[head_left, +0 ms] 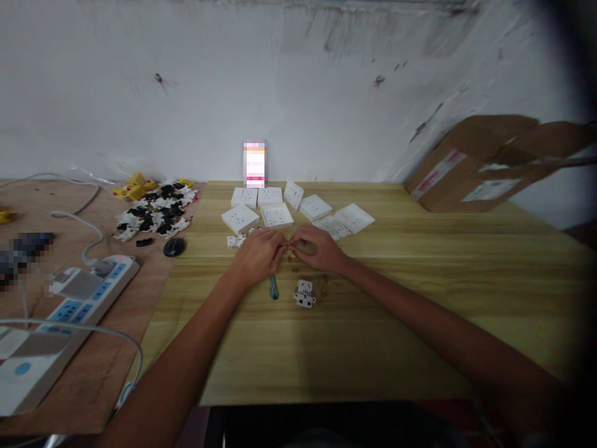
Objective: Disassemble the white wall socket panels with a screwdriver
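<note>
My left hand and my right hand meet fingertip to fingertip over the wooden table. Both are closed in a pinch around a tiny brass-coloured piece, too small to name for certain. Small brass-coloured parts lie just below the fingers. A white socket insert with black slots rests nearer to me. Beside my left wrist lies a green tool-like strip. More white socket inserts are partly hidden behind my left hand.
White socket faceplates lie spread behind my hands. A phone leans on the wall. At left are a computer mouse, a pile of black and white plastic parts and a power strip with cables. A cardboard box stands at right.
</note>
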{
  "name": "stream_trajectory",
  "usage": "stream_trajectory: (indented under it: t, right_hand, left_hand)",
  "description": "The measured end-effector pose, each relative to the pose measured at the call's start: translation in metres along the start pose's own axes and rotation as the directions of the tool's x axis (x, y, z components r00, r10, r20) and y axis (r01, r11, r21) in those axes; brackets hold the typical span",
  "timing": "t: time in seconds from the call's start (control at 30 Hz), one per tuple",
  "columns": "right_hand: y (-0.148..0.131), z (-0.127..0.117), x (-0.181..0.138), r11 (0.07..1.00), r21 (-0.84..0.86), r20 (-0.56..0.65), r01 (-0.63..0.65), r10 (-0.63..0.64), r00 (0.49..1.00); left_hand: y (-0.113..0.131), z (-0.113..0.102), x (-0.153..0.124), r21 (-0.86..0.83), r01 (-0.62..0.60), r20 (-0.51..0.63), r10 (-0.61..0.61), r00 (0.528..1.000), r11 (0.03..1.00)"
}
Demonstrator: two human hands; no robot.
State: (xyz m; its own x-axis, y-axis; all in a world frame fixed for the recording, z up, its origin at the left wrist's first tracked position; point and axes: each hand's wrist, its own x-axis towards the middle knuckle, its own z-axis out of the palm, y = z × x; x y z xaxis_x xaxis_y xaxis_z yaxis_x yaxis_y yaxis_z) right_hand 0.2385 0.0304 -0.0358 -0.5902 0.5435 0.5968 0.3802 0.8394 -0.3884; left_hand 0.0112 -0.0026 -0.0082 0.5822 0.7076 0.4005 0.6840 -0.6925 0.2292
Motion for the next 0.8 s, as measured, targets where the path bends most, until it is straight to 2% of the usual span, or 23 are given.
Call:
stream_trajectory:
  t: [0.47,0.63,0.8]
  right_hand:
    - [0.001,0.000,0.001,1.000,0.014,0.009,0.006,-0.006,1.000]
    - [0.002,0.001,0.001,1.000,0.011,0.015,0.024,-0.024,1.000]
    - [0.004,0.002,-0.001,0.999,0.004,0.005,0.032,-0.032,0.999]
  left_hand:
    - [-0.006,0.001,0.001,-0.034,0.060,-0.022,-0.061,0.998,0.998]
    - [-0.010,0.002,-0.001,-0.044,0.042,-0.013,-0.042,0.999,0.998]
    - [-0.009,0.004,-0.001,-0.118,0.032,-0.064,-0.040,0.997,0.993]
